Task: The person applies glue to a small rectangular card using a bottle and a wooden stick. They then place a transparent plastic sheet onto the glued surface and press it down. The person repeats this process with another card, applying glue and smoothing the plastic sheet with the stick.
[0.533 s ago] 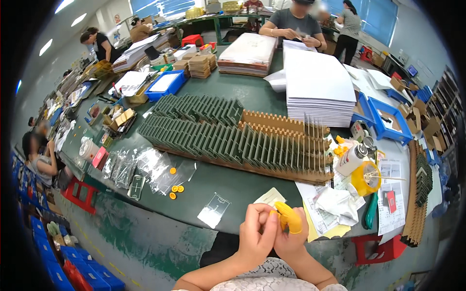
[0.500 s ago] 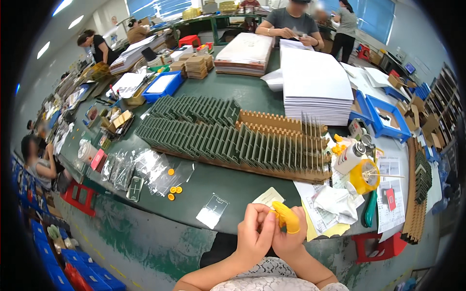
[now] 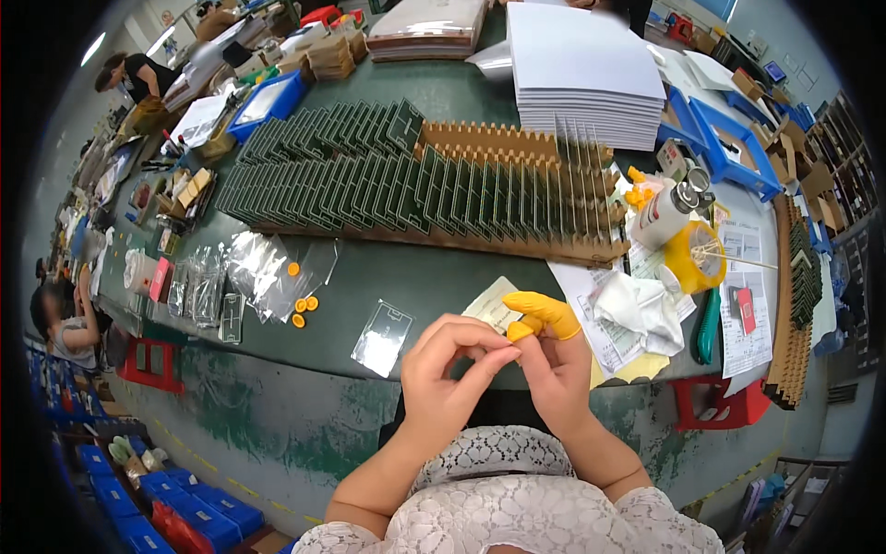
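Note:
My left hand (image 3: 448,374) is closed, its thumb and forefinger pinched at the tips of my right hand's fingers. My right hand (image 3: 558,365) wears yellow finger cots (image 3: 549,309) on its bent fingers, and its thumb meets my left fingertips. Whatever lies between the fingertips is too small to make out. Just beyond the hands lies a cream paper slip (image 3: 489,303). To the left is a dark-edged flat panel with a glossy face (image 3: 383,338). Several rolled orange finger cots (image 3: 305,304) lie farther left. Behind stand rows of thin dark green panels (image 3: 351,194) in a notched cardboard rack (image 3: 498,140).
Clear plastic bags (image 3: 268,272) lie left. On the right are a white cloth (image 3: 637,309), a yellow tape roll (image 3: 694,258), a metal-topped bottle (image 3: 663,219) and a green-handled tool (image 3: 709,328). A tall white paper stack (image 3: 586,65) stands behind, and a red stool (image 3: 724,403) below the table edge.
The view has tipped downward, so the table things sit higher in the picture. My right hand's yellow-covered forefinger has straightened somewhat and points left. My left hand still pinches at the right fingertips.

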Tool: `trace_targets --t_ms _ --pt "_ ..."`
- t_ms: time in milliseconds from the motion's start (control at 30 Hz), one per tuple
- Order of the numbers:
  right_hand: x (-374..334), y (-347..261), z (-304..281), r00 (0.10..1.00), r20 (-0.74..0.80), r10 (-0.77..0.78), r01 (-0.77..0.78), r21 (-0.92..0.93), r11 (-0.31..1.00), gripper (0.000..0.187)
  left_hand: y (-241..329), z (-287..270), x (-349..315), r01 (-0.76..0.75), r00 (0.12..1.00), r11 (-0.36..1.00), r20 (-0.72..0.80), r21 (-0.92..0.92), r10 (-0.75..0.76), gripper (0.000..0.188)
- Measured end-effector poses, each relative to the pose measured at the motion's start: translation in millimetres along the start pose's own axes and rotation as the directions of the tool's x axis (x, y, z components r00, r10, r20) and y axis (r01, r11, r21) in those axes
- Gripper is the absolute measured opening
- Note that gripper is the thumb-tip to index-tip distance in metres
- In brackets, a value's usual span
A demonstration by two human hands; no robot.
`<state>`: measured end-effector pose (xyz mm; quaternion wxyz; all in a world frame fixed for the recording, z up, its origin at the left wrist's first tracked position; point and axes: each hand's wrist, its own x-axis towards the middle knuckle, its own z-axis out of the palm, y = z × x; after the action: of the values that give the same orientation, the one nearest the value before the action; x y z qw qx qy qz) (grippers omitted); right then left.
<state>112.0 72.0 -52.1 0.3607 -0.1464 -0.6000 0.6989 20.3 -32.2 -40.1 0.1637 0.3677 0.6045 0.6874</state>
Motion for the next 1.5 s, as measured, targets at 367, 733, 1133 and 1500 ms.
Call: trace_targets --t_ms 367,733,1133,1500 --pt "-3 1 -3 0.997 0.077 -0.002 0.014 -0.151 0.988 0.036 8 -17 10 0.284 0.956 0.936 0.139 -0.210 -0.259 0.012" --pt "-3 0 -6 0.988 0.156 0.008 0.035 -0.271 0.962 0.037 6 -29 14 0.314 0.933 0.939 0.230 -0.138 -0.278 0.010" --pt "4 -5 0 0.996 0.068 -0.059 0.084 -0.463 0.883 0.034 6 0 1 -0.322 0.944 0.792 0.111 0.519 0.312 0.029" --pt "2 2 1 0.966 0.094 -0.240 0.248 -0.597 0.763 0.039 5 13 -13 -0.330 0.928 0.748 0.054 0.576 0.367 0.031"
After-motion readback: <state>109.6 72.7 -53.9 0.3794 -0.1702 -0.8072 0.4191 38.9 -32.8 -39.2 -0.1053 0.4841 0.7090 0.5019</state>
